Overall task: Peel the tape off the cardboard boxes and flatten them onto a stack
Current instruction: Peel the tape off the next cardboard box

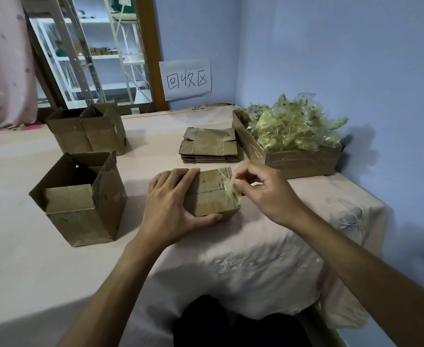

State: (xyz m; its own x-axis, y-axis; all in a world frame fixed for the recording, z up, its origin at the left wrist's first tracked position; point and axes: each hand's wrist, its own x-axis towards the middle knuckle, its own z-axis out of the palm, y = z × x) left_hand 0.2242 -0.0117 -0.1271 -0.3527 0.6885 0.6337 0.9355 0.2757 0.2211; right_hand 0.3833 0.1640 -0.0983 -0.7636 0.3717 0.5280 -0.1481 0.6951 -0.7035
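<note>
Peeling is the step in hand: the left hand (170, 204) grips the small sealed box (212, 199) on the surface (18, 271), thumb along its near side, while the right hand (263, 194) pinches a lifted end of tape (233, 191) at the box's right edge. Next, probably, a steady pull along the seam, with the box held firm. Farther back lie the flattened stack (209, 149) and a tape-filled carton (303, 161).
</note>
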